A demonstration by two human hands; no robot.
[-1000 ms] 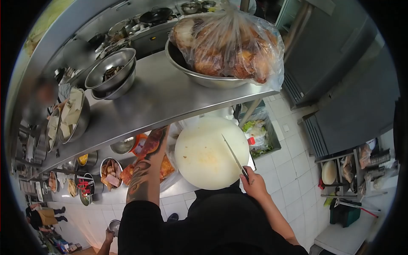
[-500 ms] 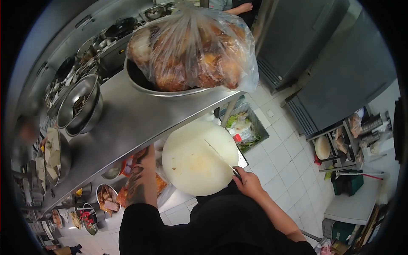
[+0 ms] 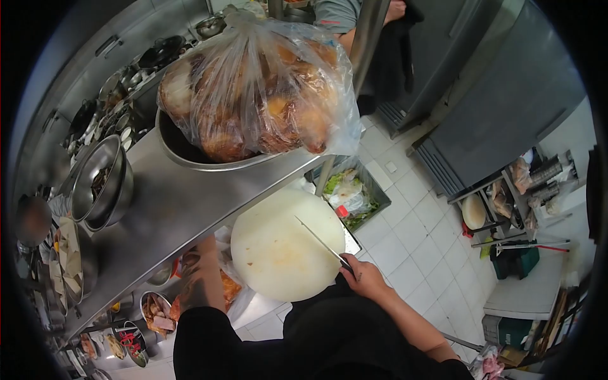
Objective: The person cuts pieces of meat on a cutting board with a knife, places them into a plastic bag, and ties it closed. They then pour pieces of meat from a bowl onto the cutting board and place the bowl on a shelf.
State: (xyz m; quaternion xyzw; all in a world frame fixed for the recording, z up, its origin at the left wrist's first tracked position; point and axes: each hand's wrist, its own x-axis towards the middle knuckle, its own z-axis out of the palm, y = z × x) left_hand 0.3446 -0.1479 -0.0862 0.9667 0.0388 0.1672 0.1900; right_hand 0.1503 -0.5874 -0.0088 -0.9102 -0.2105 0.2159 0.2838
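My right hand [image 3: 365,276] is wrapped round the black handle of a knife [image 3: 322,242], whose thin blade lies over the right part of a round white cutting board [image 3: 285,253]. Of my left arm [image 3: 202,275] only the forearm shows, reaching beneath the steel shelf; the hand itself is hidden under it. Beside that forearm are reddish-brown roasted pieces of meat [image 3: 229,290] in clear plastic.
A big clear bag of roasted meat [image 3: 259,95] sits in a steel bowl on the shelf [image 3: 171,209]. Nested bowls [image 3: 101,183] stand left. A bin with greens [image 3: 354,196] is beyond the board. Another person's sleeve [image 3: 335,14] shows at the top, another person at far left.
The view has shifted, so the bag and board appear further left. The person at the top shows more, further right. My right hand still holds the knife over the board.
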